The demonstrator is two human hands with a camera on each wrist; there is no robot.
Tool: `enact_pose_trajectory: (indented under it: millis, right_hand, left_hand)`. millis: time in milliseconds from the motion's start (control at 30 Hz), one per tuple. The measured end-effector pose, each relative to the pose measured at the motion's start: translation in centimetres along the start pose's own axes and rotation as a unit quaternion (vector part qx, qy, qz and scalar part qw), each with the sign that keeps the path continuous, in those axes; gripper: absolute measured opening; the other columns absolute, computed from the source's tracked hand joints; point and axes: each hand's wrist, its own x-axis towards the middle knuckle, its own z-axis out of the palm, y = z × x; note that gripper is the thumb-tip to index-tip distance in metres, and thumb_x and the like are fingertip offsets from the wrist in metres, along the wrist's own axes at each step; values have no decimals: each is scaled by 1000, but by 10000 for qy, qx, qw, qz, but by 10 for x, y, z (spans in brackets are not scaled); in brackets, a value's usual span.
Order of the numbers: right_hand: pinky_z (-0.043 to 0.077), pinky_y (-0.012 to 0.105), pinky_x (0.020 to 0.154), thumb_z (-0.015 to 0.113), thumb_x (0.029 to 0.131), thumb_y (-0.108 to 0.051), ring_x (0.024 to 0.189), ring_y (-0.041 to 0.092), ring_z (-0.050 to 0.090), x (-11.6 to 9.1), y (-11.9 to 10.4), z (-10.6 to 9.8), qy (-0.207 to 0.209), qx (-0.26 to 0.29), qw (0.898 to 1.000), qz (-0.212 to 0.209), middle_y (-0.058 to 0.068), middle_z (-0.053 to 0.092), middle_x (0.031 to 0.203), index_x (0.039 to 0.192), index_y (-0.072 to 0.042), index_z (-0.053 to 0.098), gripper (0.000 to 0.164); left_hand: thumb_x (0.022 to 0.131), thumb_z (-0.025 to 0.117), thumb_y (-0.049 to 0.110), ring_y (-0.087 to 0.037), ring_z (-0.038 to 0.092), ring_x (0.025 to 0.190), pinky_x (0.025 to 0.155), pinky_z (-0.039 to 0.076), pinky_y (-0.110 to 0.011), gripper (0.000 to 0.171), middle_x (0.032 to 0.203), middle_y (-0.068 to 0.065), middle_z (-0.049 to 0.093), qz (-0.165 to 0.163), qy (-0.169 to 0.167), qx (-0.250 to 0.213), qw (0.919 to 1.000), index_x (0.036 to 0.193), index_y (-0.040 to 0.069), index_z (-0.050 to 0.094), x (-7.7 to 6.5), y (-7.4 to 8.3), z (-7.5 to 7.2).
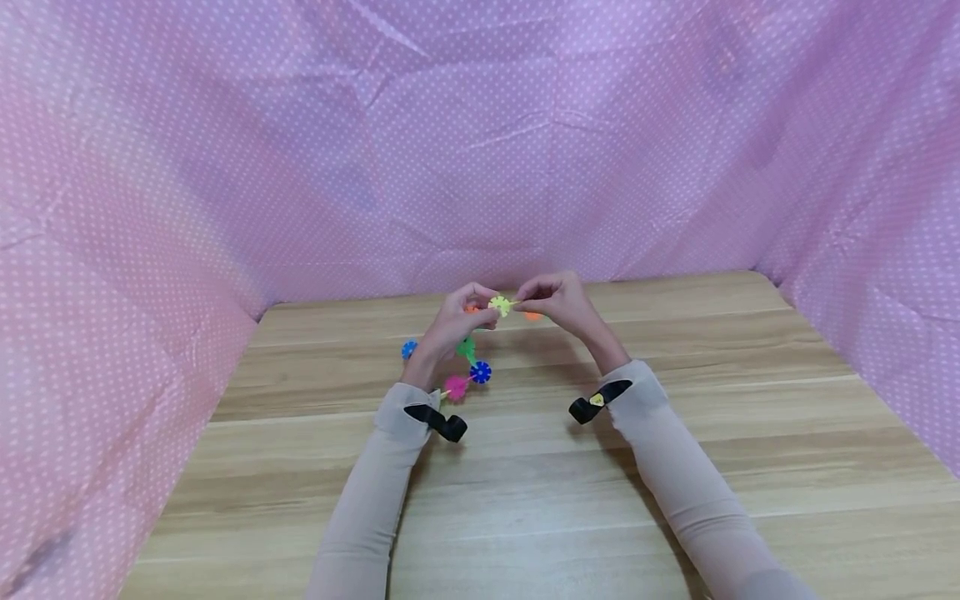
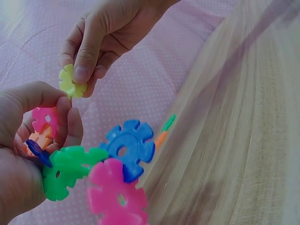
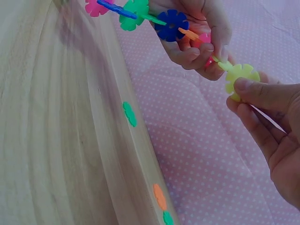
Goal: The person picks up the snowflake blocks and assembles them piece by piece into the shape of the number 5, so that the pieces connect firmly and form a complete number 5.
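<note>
Fingers of the right hand (image 1: pixel 566 304) pinch a yellow disc (image 3: pixel 248 72); the left hand (image 1: pixel 453 323) pinches a second yellow disc (image 3: pixel 225 65), apparently ending a colourful chain (image 3: pixel 171 26). I'd say they're being joined, though I can't tell whether they lock; that calls for aligned slots and a firm push. The right wrist view shows two loose green discs (image 3: pixel 129 114) on the table (image 3: pixel 47 140), which the head view doesn't.

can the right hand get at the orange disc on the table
Probably yes: the orange disc lies on the table close by with nothing on it, but the right hand pinches a yellow disc.
</note>
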Motion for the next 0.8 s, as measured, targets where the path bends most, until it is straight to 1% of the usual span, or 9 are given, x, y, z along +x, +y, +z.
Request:
enact_pose_trajectory:
  millis: [133, 233, 333, 367, 400, 500, 567, 700, 800]
  right_hand:
    - [56, 18, 63, 79, 83, 7, 70, 7, 66, 0, -1, 0, 109, 34, 9999, -108, 18, 75, 87, 93, 10, 74, 11]
    - [58, 20, 66, 79, 84, 4, 74, 7, 69, 1, -2, -1, 198, 49, 9996, -187, 22, 75, 91, 94, 10, 74, 12]
    - [60, 20, 70, 78, 85, 3, 77, 7, 71, 1, -2, 0, 237, 78, 9994, -223, 25, 74, 94, 95, 10, 73, 13]
    - [61, 20, 71, 78, 85, 3, 77, 7, 71, 1, -2, 0, 239, 86, 9994, -238, 25, 74, 95, 95, 10, 73, 13]
    - [61, 21, 71, 78, 85, 3, 78, 7, 71, 1, -2, 0, 243, 88, 9993, -253, 26, 74, 95, 95, 10, 73, 13]
    - [61, 21, 73, 79, 85, 2, 80, 8, 71, 1, -1, 1, 231, 62, 9993, -279, 27, 74, 96, 96, 9, 74, 14]
    - [61, 21, 73, 79, 86, 2, 80, 8, 71, 1, -1, 1, 213, 63, 9994, -267, 27, 74, 97, 97, 9, 74, 14]
    - [61, 21, 73, 79, 86, 1, 80, 8, 71, 1, -2, 1, 181, 35, 9996, -213, 27, 74, 98, 97, 7, 74, 13]
    - [61, 21, 72, 79, 86, -1, 80, 10, 70, 1, -3, 1, 157, -16, 9997, -164, 27, 74, 98, 97, 6, 75, 14]
  left_hand:
    - [96, 64, 2, -16, 66, 89, 104, 53, -53, 30, 105, -4, 63, -103, -8, -199, 9997, 125, 2, 60, 1, 1, 0]
    - [100, 62, 8, -15, 65, 91, 104, 54, -49, 30, 105, -2, 65, -212, -78, -406, 9989, 130, 2, 61, 2, 3, 1]
    - [104, 59, 13, -14, 65, 93, 101, 57, -41, 29, 104, 0, 66, -312, -124, -487, 9982, 131, 3, 62, 3, 6, 1]
    - [104, 58, 14, -14, 65, 93, 99, 58, -38, 29, 105, 0, 66, -311, -158, -474, 9983, 130, 3, 63, 3, 6, 1]
    - [105, 57, 14, -14, 65, 95, 100, 57, -38, 28, 106, 0, 66, -313, -179, -450, 9983, 130, 3, 63, 2, 6, 0]
    - [105, 57, 14, -15, 65, 96, 94, 59, -32, 28, 108, -1, 66, -293, -270, -277, 9988, 130, 3, 62, 2, 6, 0]
    - [105, 56, 14, -18, 65, 98, 91, 59, -30, 28, 109, -1, 65, -270, -348, -204, 9988, 131, 4, 62, 1, 7, 1]
    - [105, 56, 15, -25, 63, 102, 94, 58, -36, 27, 110, -2, 64, -278, -436, -217, 9984, 130, 4, 61, 0, 8, 1]
    - [105, 56, 13, -23, 64, 99, 99, 56, -44, 27, 109, -2, 64, -284, -467, -296, 9981, 130, 2, 60, 0, 8, 2]
